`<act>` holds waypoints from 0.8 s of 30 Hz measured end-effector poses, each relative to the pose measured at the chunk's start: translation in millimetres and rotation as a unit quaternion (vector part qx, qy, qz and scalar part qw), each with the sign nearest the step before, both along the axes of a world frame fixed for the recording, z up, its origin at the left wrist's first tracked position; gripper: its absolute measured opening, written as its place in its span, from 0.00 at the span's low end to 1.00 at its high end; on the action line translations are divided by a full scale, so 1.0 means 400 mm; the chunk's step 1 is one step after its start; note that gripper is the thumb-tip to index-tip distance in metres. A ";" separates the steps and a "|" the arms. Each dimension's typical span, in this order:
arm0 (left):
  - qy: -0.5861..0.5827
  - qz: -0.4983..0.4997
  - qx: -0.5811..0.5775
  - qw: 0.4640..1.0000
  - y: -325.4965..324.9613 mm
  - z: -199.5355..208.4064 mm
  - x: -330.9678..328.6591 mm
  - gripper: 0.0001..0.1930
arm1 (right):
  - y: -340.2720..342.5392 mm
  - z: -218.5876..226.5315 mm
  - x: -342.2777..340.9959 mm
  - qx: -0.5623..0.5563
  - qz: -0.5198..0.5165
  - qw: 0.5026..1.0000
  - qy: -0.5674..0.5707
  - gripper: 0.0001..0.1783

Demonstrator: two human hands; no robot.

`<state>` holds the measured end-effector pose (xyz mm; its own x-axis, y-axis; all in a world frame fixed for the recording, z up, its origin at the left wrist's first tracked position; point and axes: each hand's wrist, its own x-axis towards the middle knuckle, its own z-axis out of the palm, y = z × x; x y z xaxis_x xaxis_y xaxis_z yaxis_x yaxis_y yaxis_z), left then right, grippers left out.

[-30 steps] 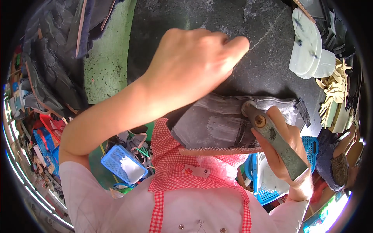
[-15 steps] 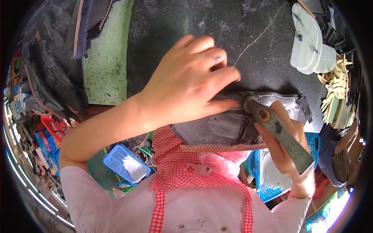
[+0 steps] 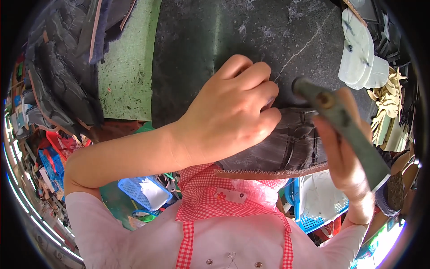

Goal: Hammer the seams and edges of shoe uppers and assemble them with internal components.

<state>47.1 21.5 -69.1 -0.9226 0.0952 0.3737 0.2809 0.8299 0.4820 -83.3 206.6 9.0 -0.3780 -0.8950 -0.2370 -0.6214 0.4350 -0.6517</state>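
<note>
A dark grey leather-like piece (image 3: 268,151) with stitched seams and a brown zigzag-cut near edge lies across the front of the black slab (image 3: 188,58). My left hand (image 3: 237,112) is closed, its fingers curled over the far edge of that piece; the fingertips are hidden underneath. In my right hand (image 3: 342,157) is a hammer (image 3: 354,127) with a grey metal head, gripped close below the head. The round striking face is lifted above the slab, just beyond the piece's far edge. Most of the handle is hidden by the hand.
Dark leather pieces (image 3: 58,76) are piled at the left beside a pale green board (image 3: 127,67). Translucent plastic templates (image 3: 358,58) and cream-coloured strips (image 3: 386,107) lie at the right. Below the slab stand blue baskets (image 3: 144,193) and a red one (image 3: 62,145).
The hammer has lifted off the leather piece and swung to the right with my right hand. My left hand has moved slightly right and nearer, its fingers more tightly curled.
</note>
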 end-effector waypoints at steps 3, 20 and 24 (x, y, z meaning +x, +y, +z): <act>-0.009 0.005 0.036 0.999 -0.013 0.011 -0.005 0.06 | 0.002 0.004 0.017 0.099 0.072 0.992 0.005 0.06; -0.033 -0.081 -0.003 0.996 -0.109 0.020 0.002 0.11 | -0.021 -0.002 0.044 0.095 0.071 0.991 -0.058 0.14; -0.047 -0.074 0.024 0.996 -0.127 0.011 0.022 0.11 | -0.037 -0.006 0.030 -0.060 0.051 0.996 -0.031 0.08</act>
